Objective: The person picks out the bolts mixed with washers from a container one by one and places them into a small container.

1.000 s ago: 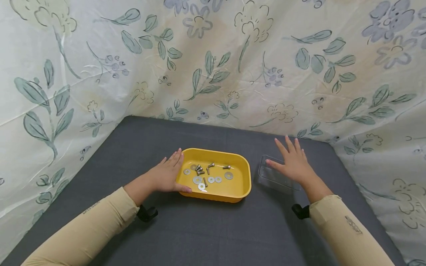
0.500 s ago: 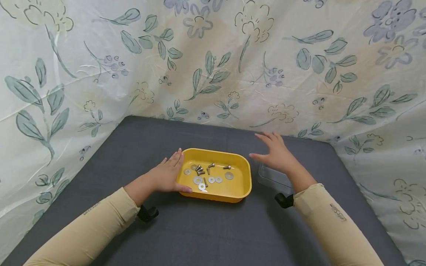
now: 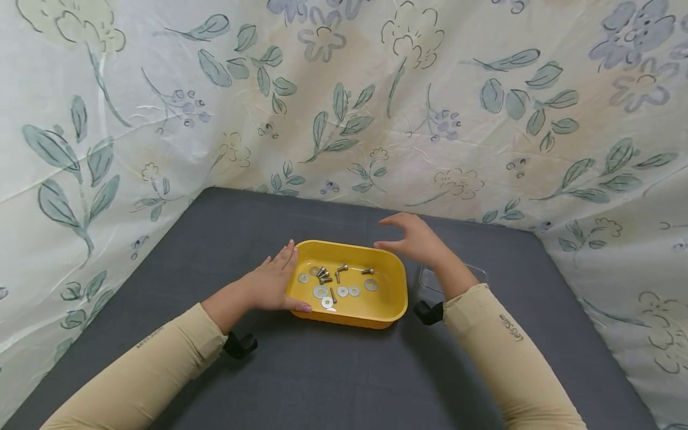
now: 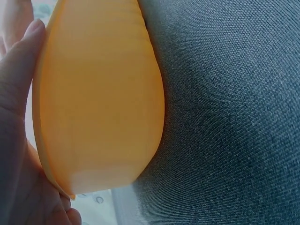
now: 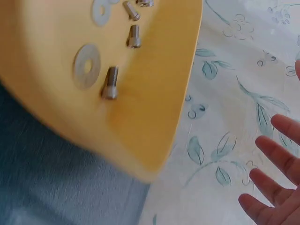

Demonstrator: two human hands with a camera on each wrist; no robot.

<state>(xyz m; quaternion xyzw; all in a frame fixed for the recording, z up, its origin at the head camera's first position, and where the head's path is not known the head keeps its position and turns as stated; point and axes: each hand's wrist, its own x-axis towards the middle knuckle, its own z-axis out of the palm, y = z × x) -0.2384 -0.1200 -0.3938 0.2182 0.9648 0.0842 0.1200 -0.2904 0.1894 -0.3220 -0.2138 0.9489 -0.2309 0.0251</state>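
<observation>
A yellow plastic tray (image 3: pixel 349 319) stands on the dark cloth, with several flat metal washers (image 3: pixel 371 285) and socket-head screws (image 3: pixel 322 272) lying loose in it. My left hand (image 3: pixel 269 283) rests against the tray's left end, thumb along the near rim and straight fingers at the far left corner. In the left wrist view its thumb (image 4: pixel 21 65) lies along the tray's rim. My right hand (image 3: pixel 411 236) hovers over the tray's far right corner, holding nothing. Its fingers (image 5: pixel 276 159) are spread in the right wrist view, beside the tray wall.
A clear plastic box (image 3: pixel 424 280) stands right of the tray, partly hidden by the right forearm. Dark grey cloth (image 3: pixel 322 382) covers the table. A floral curtain (image 3: pixel 344 119) rises behind it and along both sides.
My right hand has moved left, from above the clear box to the tray's far right corner. The left hand and the tray have stayed in place.
</observation>
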